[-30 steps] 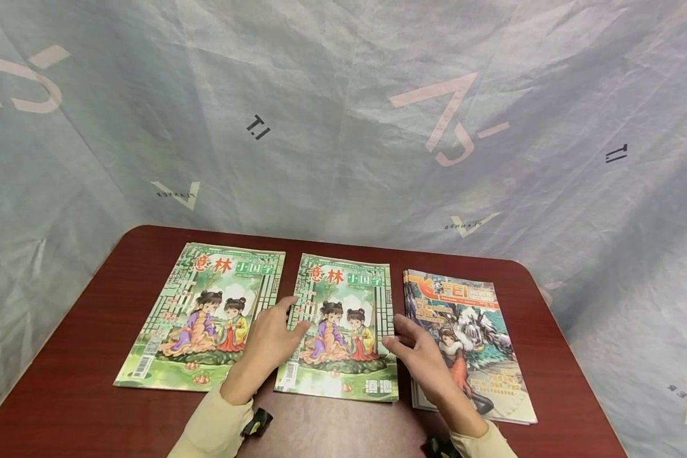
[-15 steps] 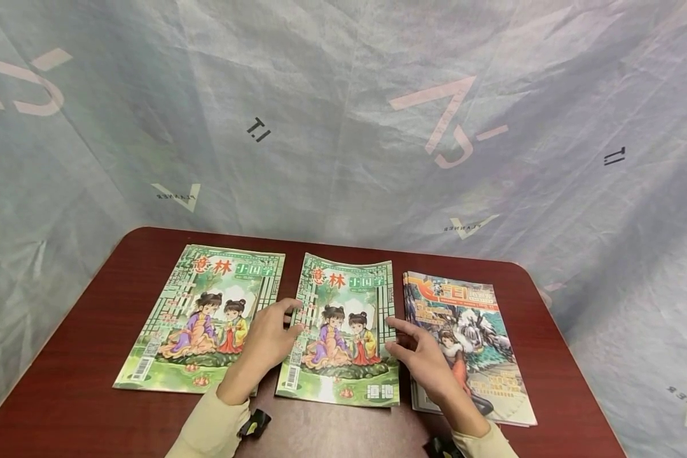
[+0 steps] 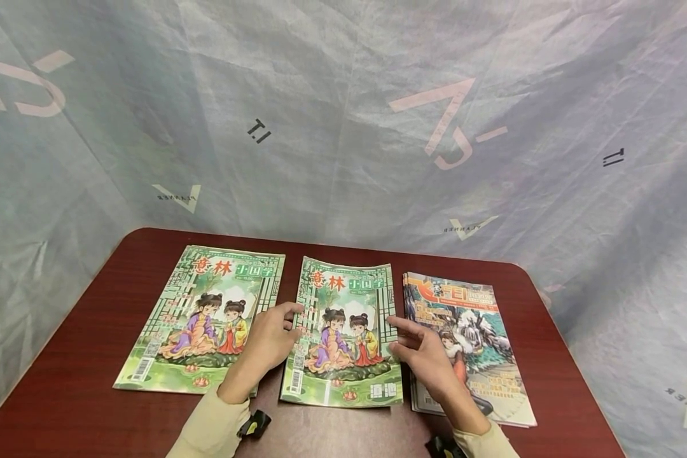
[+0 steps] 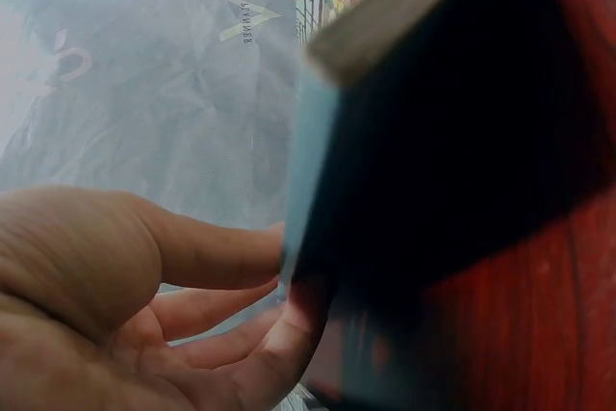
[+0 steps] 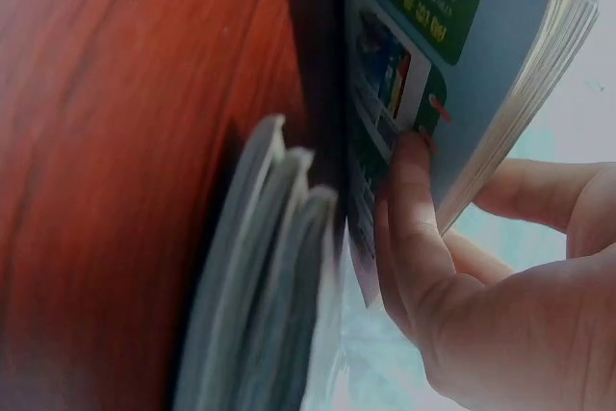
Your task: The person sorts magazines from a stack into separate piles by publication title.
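A green magazine [image 3: 334, 346] with two cartoon children on its cover is held between both hands in the middle of the head view. Its left edge is pinched by my left hand [image 3: 270, 337], and my right hand [image 3: 426, 356] grips the opposite edge. From the left wrist, thumb and fingers show on either side of the magazine's spine [image 4: 310, 161]. In the right wrist view, fingers lie against its pale back cover [image 5: 481, 74], the thumb on the far side. Dark red tabletop shows beneath the raised magazine.
To the left lies a matching green magazine [image 3: 206, 318], apparently with more beneath it. A stack of magazines [image 3: 492, 337] with a fantasy cover lies close on the right, partly under my right arm. The red table [image 3: 63, 356] has a grey printed curtain [image 3: 332, 127] behind it.
The middle magazine lay flat one second ago; it has come up off the table, slightly curved, and shifted a little right. My fingers have closed on both its edges.
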`<state>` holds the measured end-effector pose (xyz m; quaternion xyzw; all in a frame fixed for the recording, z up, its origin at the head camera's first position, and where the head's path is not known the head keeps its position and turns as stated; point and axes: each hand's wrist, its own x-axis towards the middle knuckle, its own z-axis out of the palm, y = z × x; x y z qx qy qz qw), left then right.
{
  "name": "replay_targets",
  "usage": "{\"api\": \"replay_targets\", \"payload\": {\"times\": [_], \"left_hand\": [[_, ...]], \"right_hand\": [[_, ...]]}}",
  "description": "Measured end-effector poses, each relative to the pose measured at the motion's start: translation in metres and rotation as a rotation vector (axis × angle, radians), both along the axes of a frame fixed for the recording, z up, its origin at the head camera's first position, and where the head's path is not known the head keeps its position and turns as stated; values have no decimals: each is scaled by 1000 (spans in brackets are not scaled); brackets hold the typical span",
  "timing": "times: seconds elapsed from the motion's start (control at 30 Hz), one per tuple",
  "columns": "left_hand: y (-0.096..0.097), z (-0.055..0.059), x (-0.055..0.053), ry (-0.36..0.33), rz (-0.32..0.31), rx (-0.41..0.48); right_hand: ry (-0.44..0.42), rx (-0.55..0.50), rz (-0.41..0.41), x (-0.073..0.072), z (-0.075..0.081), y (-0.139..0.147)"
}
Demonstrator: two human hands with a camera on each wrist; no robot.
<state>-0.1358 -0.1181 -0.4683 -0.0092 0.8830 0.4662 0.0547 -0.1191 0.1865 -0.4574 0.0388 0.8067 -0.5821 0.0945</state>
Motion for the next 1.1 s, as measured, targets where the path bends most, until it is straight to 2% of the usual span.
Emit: {"api": "replay_targets", "payload": {"times": [0.23,0.73,0.9,1.1], "left_hand": [[-1,1,0,3,-4,-11],[-5,10,0,-11,-9,32],[-13,18,0,-8,3,18],[-33,29,-2,-40,24,23]], "right_hand": [[-24,-31,2,-2,-2,2],[46,-15,-9,4,0,-2],[87,-43,-17,6,1,-12],[132,-78,-8,2,5,-32]]}}
